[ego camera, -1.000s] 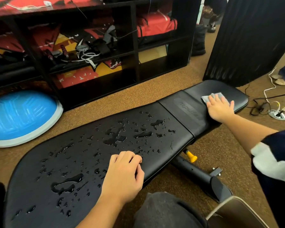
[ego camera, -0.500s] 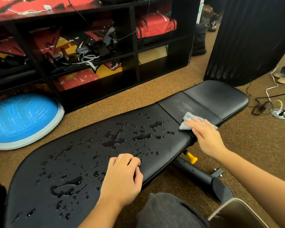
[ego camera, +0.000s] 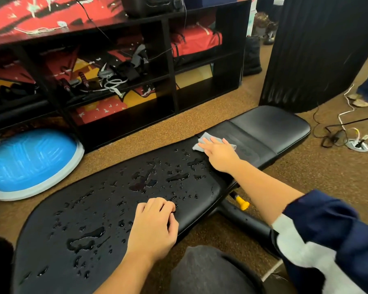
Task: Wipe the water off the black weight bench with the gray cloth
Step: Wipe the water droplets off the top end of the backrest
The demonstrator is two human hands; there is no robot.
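Observation:
The black weight bench [ego camera: 270,124] lies diagonally across the floor, its long pad covered in water drops and puddles [ego camera: 142,183]. My right hand [ego camera: 220,154] presses the gray cloth [ego camera: 202,141] flat on the bench at the far edge, where the long pad meets the seat pad. The cloth's left part sticks out past my straight fingers. My left hand [ego camera: 153,228] rests on the near edge of the wet pad with its fingers curled, holding nothing. The seat pad at the right looks dry.
A black shelf unit [ego camera: 170,66] with gear stands behind the bench. A blue balance dome [ego camera: 30,160] sits on the floor at left. Cables and a floor socket [ego camera: 357,143] lie at right beside a black curtain [ego camera: 319,49]. The bench's frame with a yellow knob [ego camera: 241,202] juts toward me.
My right hand has slid the cloth left along the bench, from the seat pad's far end to the joint and on toward the far edge. My left hand has stayed put.

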